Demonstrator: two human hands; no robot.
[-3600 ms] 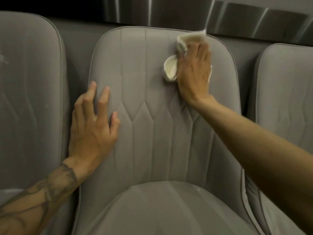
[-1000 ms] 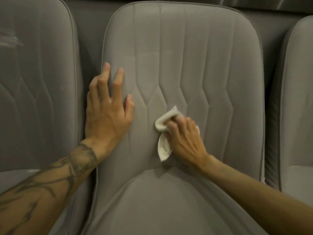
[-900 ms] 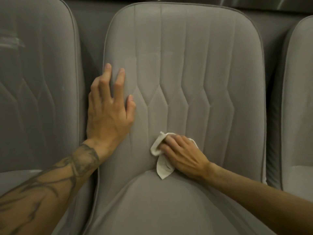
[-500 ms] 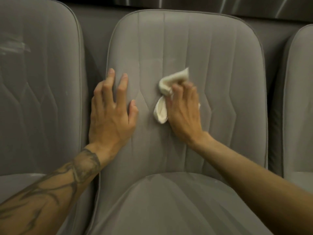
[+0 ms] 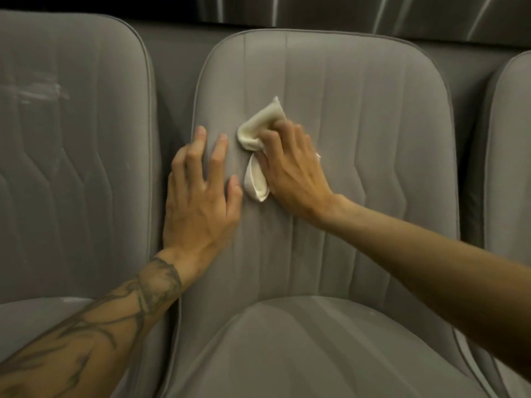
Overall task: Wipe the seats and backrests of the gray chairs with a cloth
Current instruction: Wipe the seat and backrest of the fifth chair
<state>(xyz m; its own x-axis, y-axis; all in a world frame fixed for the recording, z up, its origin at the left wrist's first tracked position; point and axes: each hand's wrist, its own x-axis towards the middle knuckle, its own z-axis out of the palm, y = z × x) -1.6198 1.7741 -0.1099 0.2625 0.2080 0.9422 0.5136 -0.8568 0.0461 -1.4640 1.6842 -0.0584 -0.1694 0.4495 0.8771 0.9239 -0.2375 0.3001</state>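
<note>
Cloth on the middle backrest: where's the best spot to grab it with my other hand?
Probably pinch the folded tail of the cloth hanging below the right hand, coming from the left. It hangs free of the fingers, while the bunched top is pressed to the backrest.

Crumpled cream cloth [image 5: 260, 145] against gray backrest [image 5: 359, 139]

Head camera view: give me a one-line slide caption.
Right hand presses a cream cloth on the middle chair's backrest; left hand rests flat beside it.

L hand [image 5: 198, 205] flat, splayed; R hand [image 5: 291, 170] curled.
</note>
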